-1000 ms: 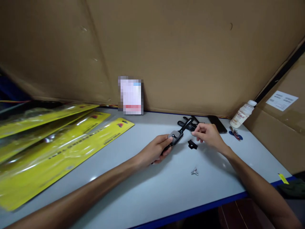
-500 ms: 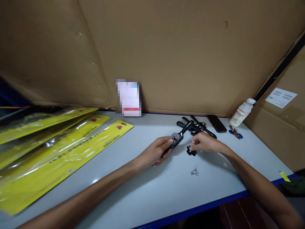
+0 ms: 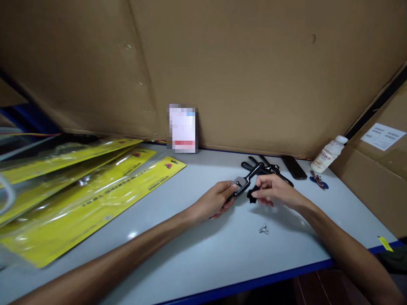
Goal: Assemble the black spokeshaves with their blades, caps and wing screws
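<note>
Two bare forearms are seen reaching in from the lower edge of the view, one from the lower left and one from the lower right. No sleeves are shown along either forearm up to the frame edge. The left hand [image 3: 213, 202] and the right hand [image 3: 276, 191] are ungloved. The fingers are too small and blurred for nails to be made out.
</note>
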`<act>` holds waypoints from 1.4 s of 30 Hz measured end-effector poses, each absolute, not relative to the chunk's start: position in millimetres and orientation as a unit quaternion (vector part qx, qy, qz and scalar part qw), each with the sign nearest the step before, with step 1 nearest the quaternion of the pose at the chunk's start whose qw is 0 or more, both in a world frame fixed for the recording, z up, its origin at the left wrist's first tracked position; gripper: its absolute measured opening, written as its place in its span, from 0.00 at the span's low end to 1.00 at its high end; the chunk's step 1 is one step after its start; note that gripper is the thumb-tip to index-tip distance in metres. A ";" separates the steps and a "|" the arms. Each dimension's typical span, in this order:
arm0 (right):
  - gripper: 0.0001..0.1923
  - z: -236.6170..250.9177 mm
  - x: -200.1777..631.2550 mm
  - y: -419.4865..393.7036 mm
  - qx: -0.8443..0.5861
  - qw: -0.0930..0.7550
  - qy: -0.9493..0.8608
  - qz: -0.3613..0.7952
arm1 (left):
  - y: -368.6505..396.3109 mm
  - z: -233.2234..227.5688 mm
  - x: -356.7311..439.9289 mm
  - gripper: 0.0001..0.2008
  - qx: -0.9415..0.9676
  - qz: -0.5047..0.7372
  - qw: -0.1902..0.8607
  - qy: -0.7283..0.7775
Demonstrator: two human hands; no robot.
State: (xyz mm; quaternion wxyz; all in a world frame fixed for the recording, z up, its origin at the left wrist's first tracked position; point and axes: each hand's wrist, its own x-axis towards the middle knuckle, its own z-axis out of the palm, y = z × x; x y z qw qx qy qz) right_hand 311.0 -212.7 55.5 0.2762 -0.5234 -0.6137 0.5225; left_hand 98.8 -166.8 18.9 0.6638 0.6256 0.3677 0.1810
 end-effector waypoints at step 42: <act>0.12 28.0 285.6 -217.6 -0.611 0.340 -0.701 0.141 | -169.0 14.9 100.1 0.16 0.650 0.150 0.645 0.372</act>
